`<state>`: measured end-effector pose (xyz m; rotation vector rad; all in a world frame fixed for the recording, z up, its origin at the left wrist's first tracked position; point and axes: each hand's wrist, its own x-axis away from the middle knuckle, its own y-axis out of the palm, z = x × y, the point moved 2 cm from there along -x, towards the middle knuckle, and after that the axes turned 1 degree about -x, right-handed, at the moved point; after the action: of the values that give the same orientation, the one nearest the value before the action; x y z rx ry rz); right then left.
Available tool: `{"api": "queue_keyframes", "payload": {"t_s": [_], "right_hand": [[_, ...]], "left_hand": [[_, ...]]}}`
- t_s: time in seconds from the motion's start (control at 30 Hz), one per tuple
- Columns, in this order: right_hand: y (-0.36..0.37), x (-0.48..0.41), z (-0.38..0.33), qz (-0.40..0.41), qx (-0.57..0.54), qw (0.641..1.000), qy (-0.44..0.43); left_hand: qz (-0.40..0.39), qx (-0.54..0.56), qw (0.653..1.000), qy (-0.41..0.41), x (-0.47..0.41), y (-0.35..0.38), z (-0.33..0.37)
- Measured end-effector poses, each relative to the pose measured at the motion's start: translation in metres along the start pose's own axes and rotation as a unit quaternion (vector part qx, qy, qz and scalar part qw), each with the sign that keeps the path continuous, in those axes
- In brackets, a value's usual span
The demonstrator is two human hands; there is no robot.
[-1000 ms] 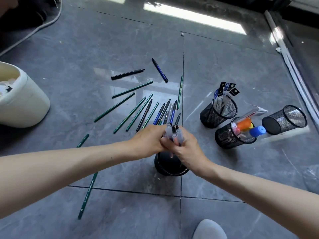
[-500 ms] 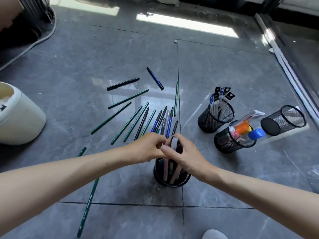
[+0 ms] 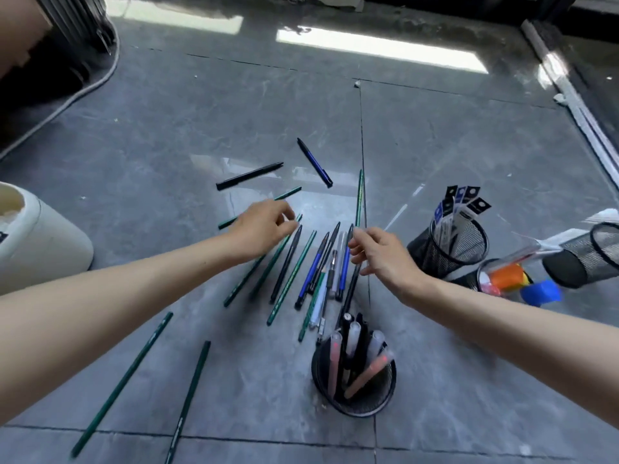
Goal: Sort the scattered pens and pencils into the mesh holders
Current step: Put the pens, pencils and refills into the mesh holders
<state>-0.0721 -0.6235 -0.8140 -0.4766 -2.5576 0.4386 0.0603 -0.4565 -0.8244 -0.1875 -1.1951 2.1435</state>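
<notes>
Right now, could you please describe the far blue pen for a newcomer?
Follow the tile seam away from the near mesh holder, past the pen pile. Left of it lies the blue pen, black-tipped; the neighbouring black pen shows no blue.

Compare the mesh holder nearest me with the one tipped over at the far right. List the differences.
Pose: the nearest holder stands upright; the tipped holder lies on its side.
Contents: the nearest holder has several pens standing in it; nothing shows inside the tipped holder, though the frame edge cuts off part of its mouth.
Shared: both are black mesh cylinders.
</notes>
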Motion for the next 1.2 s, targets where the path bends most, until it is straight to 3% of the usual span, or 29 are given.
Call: {"api": "queue_keyframes", "payload": {"t_s": [0.17,0.27,0.4,0.5,0.6,0.7,0.83,0.97,1.07,1.13,1.2], "right_hand": [[-0.004,-0.063,-0.004,0.016,0.159,0.986,-0.042],[-0.001,-0.095,-0.010,0.045,0.224,0.968,-0.105],[0.008,-0.132,-0.021,0.117,0.248,0.945,-0.178],[0.021,-0.161,-0.027,0.057,0.310,0.929,-0.194],[0.039,-0.181,-0.034,-0.024,0.434,0.875,-0.213],[0.053,-0.188,-0.043,-0.026,0.432,0.879,-0.199],[0.048,-0.176,-0.045,0.103,0.404,0.886,-0.200],[0.039,-0.161,-0.036,0.091,0.356,0.911,-0.185],[0.029,-0.156,-0.034,0.069,0.315,0.940,-0.114],[0.023,-0.151,-0.034,0.042,0.219,0.973,-0.056],[0.021,-0.143,-0.037,-0.002,0.023,1.000,0.004]], "left_hand": [[0.108,-0.068,0.983,-0.129,-0.047,-0.004,-0.038],[0.125,-0.142,0.976,-0.111,-0.068,-0.010,-0.047],[0.086,-0.246,0.962,-0.079,-0.083,-0.018,-0.058],[0.057,-0.326,0.943,-0.030,-0.084,-0.019,-0.060],[0.052,-0.370,0.927,-0.006,-0.077,-0.015,-0.056],[0.055,-0.333,0.940,-0.045,-0.071,-0.013,-0.052],[0.068,-0.225,0.966,-0.107,-0.067,-0.009,-0.048],[0.078,-0.067,0.982,-0.156,-0.065,0.002,-0.036],[0.087,0.020,0.982,-0.167,-0.061,0.011,-0.023],[0.113,0.061,0.977,-0.172,-0.060,0.012,-0.010],[0.119,0.139,0.967,-0.176,-0.060,0.015,0.001]]}}
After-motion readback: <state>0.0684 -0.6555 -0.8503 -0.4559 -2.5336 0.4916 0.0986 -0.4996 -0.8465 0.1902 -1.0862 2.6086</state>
